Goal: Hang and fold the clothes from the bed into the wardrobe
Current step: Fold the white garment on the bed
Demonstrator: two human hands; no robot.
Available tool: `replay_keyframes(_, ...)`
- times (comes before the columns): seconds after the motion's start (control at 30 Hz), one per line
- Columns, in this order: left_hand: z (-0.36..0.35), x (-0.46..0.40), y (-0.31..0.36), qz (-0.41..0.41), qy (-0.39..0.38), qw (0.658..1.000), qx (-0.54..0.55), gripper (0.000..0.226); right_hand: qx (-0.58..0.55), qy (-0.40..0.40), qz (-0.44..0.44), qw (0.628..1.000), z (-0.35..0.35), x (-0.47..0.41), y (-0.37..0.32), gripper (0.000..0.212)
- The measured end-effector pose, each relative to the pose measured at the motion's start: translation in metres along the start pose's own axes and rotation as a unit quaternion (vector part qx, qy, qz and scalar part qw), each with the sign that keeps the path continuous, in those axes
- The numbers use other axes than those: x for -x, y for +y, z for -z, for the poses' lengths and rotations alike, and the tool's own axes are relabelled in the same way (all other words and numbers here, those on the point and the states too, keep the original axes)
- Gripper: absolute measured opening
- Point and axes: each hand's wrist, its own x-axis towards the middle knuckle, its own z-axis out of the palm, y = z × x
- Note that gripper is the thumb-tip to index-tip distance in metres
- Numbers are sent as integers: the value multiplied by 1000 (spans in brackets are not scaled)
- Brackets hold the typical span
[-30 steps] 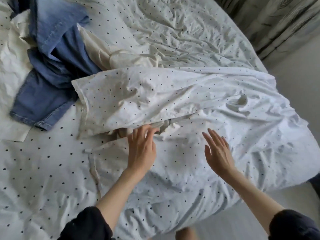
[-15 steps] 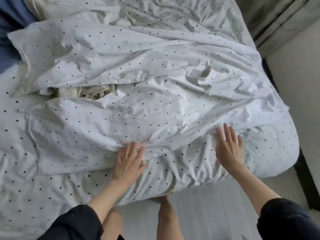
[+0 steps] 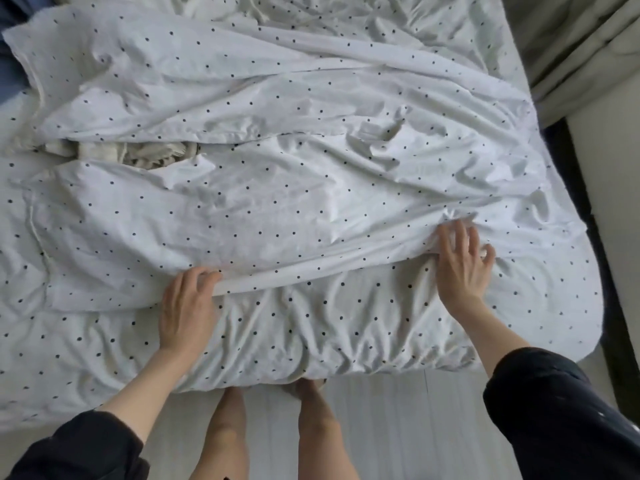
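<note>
A white duvet with black dots (image 3: 277,209) lies folded over itself across the bed. A crumpled cream garment (image 3: 138,154) peeks from the gap in the fold at the left. A strip of blue denim (image 3: 7,74) shows at the far left edge, mostly out of view. My left hand (image 3: 187,306) lies at the duvet's near folded edge, its fingers curled over that edge. My right hand (image 3: 460,265) rests further right on the same edge, fingers spread and nearly straight, their tips against the fold.
The dotted bed sheet (image 3: 346,334) covers the mattress down to the near edge. My bare legs (image 3: 311,427) stand against the bed on a pale floor (image 3: 398,438). A grey curtain (image 3: 571,46) hangs at the top right, with a dark gap (image 3: 568,150) beside the bed.
The view has swung right, away from the denim. Both hands came back from the middle of the duvet to its near folded edge, and the left fingers have curled over it.
</note>
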Motion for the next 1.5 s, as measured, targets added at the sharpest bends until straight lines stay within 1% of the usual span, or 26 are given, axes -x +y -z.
replay_keyframes(0.1, 17, -2, -2, 71, 21, 997, 13, 36, -42, 18, -11, 999, 4, 0, 14, 46)
replay_keyframes(0.17, 32, -10, -3, 89, 52, 995, 19, 26, -76, 50, -38, 995, 11, 0, 22, 31)
replay_keyframes(0.23, 48, -25, -4, 92, 86, 992, 22, 19, -87, 75, -51, 992, 27, -4, 26, 25)
replay_keyframes(0.33, 72, -61, -1, 103, 131, 986, 21, 19, -80, 96, -53, 991, 58, -17, 31, 24)
replay_keyframes(0.4, 89, -91, 3, 135, 147, 978, 54, 25, -96, 117, -59, 987, 77, -30, 33, 24)
replay_keyframes(0.47, 104, -122, 9, 168, 162, 968, 97, 31, -138, 142, -75, 977, 95, -45, 31, 23)
replay_keyframes(0.57, 118, -166, 11, 191, 198, 952, 131, 30, -219, 164, -123, 954, 118, -69, 22, 23)
replay_keyframes(0.63, 123, -194, 9, 199, 209, 947, 141, 29, -253, 171, -136, 942, 131, -83, 20, 25)
replay_keyframes(0.9, 135, -290, -3, 177, 225, 945, 161, 28, -278, 203, -131, 930, 168, -152, 7, 26)
replay_keyframes(1.1, 128, -346, -11, 186, 206, 951, 137, 29, -290, 178, -129, 932, 181, -212, -11, 27)
replay_keyframes(1.23, 114, -367, -18, 200, 189, 956, 102, 28, -266, 145, -114, 946, 175, -245, -22, 26)
replay_keyframes(1.33, 103, -375, -22, 208, 186, 957, 73, 26, -267, 144, -117, 946, 168, -264, -31, 24)
replay_keyframes(1.43, 93, -380, -29, 226, 163, 959, 52, 24, -250, 137, -116, 951, 158, -276, -39, 29)
replay_keyframes(1.5, 84, -384, -31, 235, 142, 961, 37, 22, -254, 102, -110, 956, 148, -287, -42, 34)
